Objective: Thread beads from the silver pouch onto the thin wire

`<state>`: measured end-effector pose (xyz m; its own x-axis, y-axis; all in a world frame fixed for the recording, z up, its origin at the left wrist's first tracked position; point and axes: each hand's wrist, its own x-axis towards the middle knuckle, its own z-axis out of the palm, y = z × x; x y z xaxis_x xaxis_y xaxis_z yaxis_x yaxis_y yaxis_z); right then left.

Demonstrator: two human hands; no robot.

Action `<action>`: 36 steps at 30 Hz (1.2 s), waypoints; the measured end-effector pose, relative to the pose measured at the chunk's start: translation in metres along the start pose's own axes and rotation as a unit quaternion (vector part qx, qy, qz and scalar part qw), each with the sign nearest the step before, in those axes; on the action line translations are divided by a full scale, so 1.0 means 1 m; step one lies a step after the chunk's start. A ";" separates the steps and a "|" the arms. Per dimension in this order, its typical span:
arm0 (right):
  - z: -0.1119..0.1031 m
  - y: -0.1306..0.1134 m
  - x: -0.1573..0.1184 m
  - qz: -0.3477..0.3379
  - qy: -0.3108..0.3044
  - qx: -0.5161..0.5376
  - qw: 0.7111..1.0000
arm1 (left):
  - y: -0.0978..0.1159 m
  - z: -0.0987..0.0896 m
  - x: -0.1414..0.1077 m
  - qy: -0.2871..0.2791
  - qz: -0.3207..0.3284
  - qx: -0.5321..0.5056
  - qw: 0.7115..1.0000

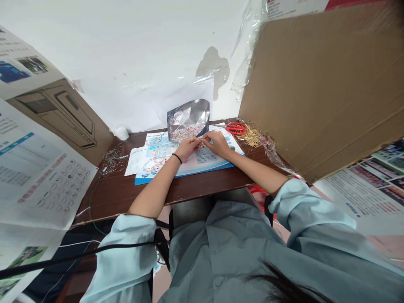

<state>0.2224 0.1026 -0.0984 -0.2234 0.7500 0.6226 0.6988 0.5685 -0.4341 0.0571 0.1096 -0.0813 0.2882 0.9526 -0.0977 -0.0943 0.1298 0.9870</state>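
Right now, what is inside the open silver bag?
Inside the silver bag are many small, bead-like pieces, mostly pinkish and white. What lies under their top layer is covered and cannot be seen.

The person wears a grey-blue buttoned shirt and black wristband.

Single view, head-worn: looks forward and steeply down from above the wearer's shirt, which fills the lower centre. Desk crosses mid-frame, left hand and right hand small near frame centre, i.e. about arm's reach from the lens. Field wide: wall along the top, cardboard at upper right, sheet at left edge.
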 end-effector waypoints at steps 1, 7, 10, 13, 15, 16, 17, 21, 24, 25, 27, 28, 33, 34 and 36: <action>0.000 0.000 0.000 0.000 0.000 0.001 1.000 | 0.000 0.000 0.000 0.000 0.001 0.000 1.000; -0.001 0.000 0.000 -0.003 -0.003 0.003 1.000 | -0.001 -0.001 0.001 0.002 -0.002 -0.013 1.000; -0.002 0.000 0.000 -0.003 -0.004 -0.002 1.000 | -0.001 -0.001 0.001 0.001 -0.005 -0.014 1.000; -0.002 0.000 0.000 -0.006 -0.002 0.000 1.000 | -0.001 -0.002 0.001 -0.001 -0.008 -0.011 1.000; -0.002 -0.001 0.000 -0.005 -0.002 -0.001 1.000 | -0.001 -0.002 0.001 -0.002 -0.008 -0.008 1.000; -0.002 -0.001 0.000 -0.004 -0.003 -0.002 1.000 | -0.001 -0.002 0.002 -0.001 -0.008 -0.007 1.000; -0.002 -0.001 0.000 -0.002 -0.003 -0.004 1.000 | -0.001 -0.002 0.002 0.000 -0.007 -0.007 1.000; -0.004 -0.001 0.000 0.002 0.005 -0.010 1.000 | -0.001 -0.002 0.001 -0.005 -0.002 -0.008 1.000; -0.005 0.000 0.000 -0.002 0.003 -0.016 1.000 | -0.001 -0.002 0.001 -0.010 0.000 -0.012 1.000; -0.005 -0.001 0.000 -0.003 0.000 -0.019 1.000 | -0.001 -0.002 0.001 -0.011 0.001 -0.011 1.000; -0.005 -0.001 0.000 -0.006 -0.007 -0.025 1.000 | -0.002 -0.002 0.001 -0.014 0.005 -0.008 1.000; -0.005 -0.001 0.000 -0.007 -0.011 -0.028 1.000 | -0.002 -0.003 0.001 -0.015 0.008 -0.005 1.000; -0.005 -0.002 0.000 -0.017 -0.018 -0.039 0.999 | -0.002 -0.003 0.002 -0.012 0.007 0.005 1.000; -0.005 -0.001 0.000 -0.019 -0.018 -0.042 0.999 | -0.002 -0.003 0.002 -0.012 0.005 0.004 1.000; -0.005 -0.001 0.000 -0.022 -0.020 -0.048 0.998 | -0.002 -0.003 0.002 -0.010 0.004 -0.003 1.000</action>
<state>0.2246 0.1005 -0.0945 -0.2811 0.7394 0.6117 0.7498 0.5671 -0.3409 0.0550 0.1116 -0.0840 0.3072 0.9476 -0.0880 -0.1020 0.1248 0.9869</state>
